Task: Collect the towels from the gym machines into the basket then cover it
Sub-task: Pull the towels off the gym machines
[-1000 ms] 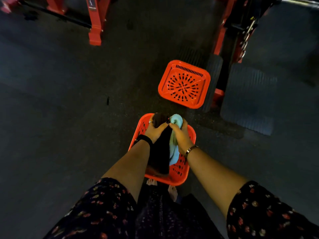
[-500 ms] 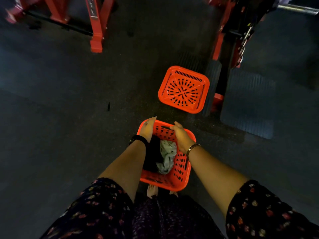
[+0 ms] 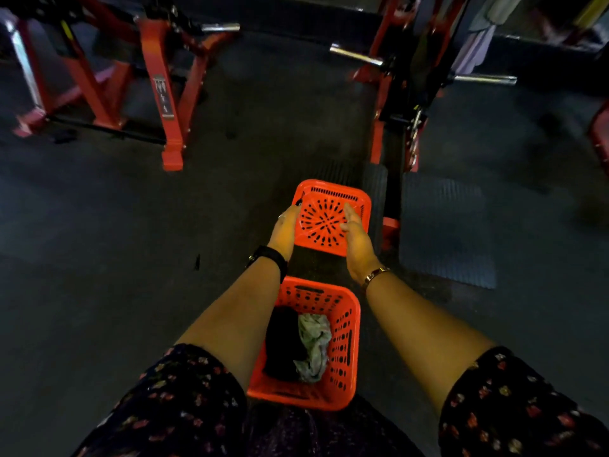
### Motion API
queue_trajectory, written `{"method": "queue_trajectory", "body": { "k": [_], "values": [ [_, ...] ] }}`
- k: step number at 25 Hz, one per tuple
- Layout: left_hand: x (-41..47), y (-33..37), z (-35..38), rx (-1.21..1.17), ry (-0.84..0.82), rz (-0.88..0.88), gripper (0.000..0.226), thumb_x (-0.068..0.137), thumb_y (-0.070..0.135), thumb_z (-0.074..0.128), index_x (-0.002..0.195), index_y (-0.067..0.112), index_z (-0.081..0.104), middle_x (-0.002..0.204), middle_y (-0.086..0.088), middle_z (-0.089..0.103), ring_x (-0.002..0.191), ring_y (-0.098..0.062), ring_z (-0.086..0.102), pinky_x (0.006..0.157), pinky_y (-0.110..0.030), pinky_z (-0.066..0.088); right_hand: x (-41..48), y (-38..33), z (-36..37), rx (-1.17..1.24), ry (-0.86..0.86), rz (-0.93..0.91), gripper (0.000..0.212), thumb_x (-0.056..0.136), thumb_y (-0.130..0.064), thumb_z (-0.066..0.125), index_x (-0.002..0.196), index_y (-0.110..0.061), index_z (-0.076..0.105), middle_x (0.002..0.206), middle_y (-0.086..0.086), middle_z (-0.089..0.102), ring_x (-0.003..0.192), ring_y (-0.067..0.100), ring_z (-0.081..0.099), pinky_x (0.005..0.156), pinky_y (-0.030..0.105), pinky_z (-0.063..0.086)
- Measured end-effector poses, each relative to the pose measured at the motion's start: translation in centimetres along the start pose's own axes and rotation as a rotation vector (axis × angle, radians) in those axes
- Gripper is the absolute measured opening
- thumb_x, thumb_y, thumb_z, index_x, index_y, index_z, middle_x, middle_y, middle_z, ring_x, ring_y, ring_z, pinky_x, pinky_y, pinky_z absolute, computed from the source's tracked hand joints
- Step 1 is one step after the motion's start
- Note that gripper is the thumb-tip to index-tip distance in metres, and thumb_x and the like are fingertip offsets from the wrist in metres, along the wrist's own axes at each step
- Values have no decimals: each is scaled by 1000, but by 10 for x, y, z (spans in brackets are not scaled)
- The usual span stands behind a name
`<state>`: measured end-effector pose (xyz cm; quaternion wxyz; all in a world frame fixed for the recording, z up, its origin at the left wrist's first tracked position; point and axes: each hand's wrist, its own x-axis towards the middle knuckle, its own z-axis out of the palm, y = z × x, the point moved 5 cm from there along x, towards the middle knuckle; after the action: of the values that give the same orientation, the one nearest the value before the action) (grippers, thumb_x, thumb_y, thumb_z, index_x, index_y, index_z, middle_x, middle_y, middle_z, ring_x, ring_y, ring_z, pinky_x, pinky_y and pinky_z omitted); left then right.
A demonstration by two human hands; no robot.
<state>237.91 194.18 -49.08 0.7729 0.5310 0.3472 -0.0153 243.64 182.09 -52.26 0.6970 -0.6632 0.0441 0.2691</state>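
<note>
The orange basket (image 3: 346,341) sits on the dark gym floor (image 3: 99,291) right at the person's feet, between the two outstretched forearms, and it is uncovered. Inside lie two towels side by side: a black towel (image 3: 283,344) bunched on the left and a pale grey-green towel (image 3: 314,344) crumpled against it on the right, both well below the rim. The walls of the basket are pierced with rows of oval holes, and a slot handle shows at the far edge. Just beyond it on the floor lies the orange lid (image 3: 329,216), square with rounded corners, cut with a sunburst of slots in the middle and a row of fine slits along its far side. The left hand (image 3: 285,229) is at the lid's left edge, fingers extended along it and seemingly touching; the right hand (image 3: 356,239) is over the right part, fingers straight and together, not closed on anything. Whether either hand really grips the lid I cannot tell. Red-framed gym machines (image 3: 164,103) stand behind, with ribbed black mats (image 3: 441,232) just right of the lid.
</note>
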Motion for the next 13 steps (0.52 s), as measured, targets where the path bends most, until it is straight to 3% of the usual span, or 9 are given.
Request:
{"method": "queue_trajectory", "body": {
  "k": [1, 3, 4, 5, 6, 7, 8, 11, 13],
  "values": [
    [-9, 17, 9, -4, -12, 34, 28, 101, 26, 33, 75, 25, 44, 38, 23, 55, 38, 14, 52, 41, -1, 38, -1, -16, -3, 22, -10, -22, 70, 80, -19, 46, 148, -17, 29, 155, 5, 31, 140, 17, 30, 116, 33, 23],
    [-21, 46, 32, 55, -62, 79, 29, 101, 28, 34, 73, 24, 43, 36, 22, 54, 35, 12, 50, 35, -3, 36, 5, -42, -14, 69, -17, -48, 75, 74, -30, 52, 147, -24, 32, 148, 5, 42, 137, 21, 37, 116, 45, 27],
    [-13, 54, 40, 76, -87, 99, 25, 100, 30, 35, 81, 22, 48, 48, 20, 63, 46, 13, 57, 43, -1, 39, 3, -60, -18, 83, -11, -55, 71, 79, -30, 52, 147, -25, 32, 142, 4, 48, 134, 20, 40, 115, 44, 28],
    [-14, 68, 51, 63, -95, 104, 22, 100, 33, 36, 99, 21, 54, 78, 14, 73, 75, 11, 65, 62, -1, 43, -5, -84, -22, 87, 6, -87, 65, 86, -27, 49, 148, -24, 31, 140, 2, 49, 132, 18, 40, 115, 39, 28],
    [-6, 77, 61, 61, -108, 125, 34, 99, 37, 37, 124, 17, 50, 116, 5, 68, 112, 0, 59, 85, -9, 40, -11, -109, -27, 76, 22, -140, 60, 92, -23, 44, 149, -22, 28, 145, 2, 44, 135, 17, 37, 114, 33, 25],
    [-7, 86, 70, 74, -103, 157, 48, 98, 39, 37, 140, 16, 38, 141, -2, 49, 134, -12, 41, 100, -20, 32, -15, -127, -32, 57, 30, -201, 56, 96, -19, 38, 150, -20, 25, 153, 1, 34, 138, 16, 32, 112, 27, 23],
    [-8, 96, 83, 84, -141, 190, 54, 98, 40, 37, 145, 15, 30, 148, -2, 38, 140, -16, 29, 106, -25, 26, -20, -144, -38, 41, 44, -247, 52, 99, -16, 33, 151, -19, 24, 156, 1, 27, 139, 15, 29, 109, 23, 22],
    [-23, 113, 117, 98, -206, 225, 54, 98, 41, 36, 146, 16, 29, 140, 8, 36, 132, -10, 31, 103, -24, 24, -32, -173, -62, 46, 73, -339, 48, 102, -13, 26, 150, -15, 24, 157, 2, 24, 140, 15, 29, 106, 20, 23],
    [-27, 129, 135, 121, -217, 278, 60, 95, 46, 40, 147, 19, 27, 154, 0, 28, 142, -17, 25, 111, -29, 20, -45, -196, -75, 68, 85, -382, 47, 103, -14, 27, 150, -15, 24, 154, 1, 27, 141, 15, 27, 103, 18, 26]
  ]
}}
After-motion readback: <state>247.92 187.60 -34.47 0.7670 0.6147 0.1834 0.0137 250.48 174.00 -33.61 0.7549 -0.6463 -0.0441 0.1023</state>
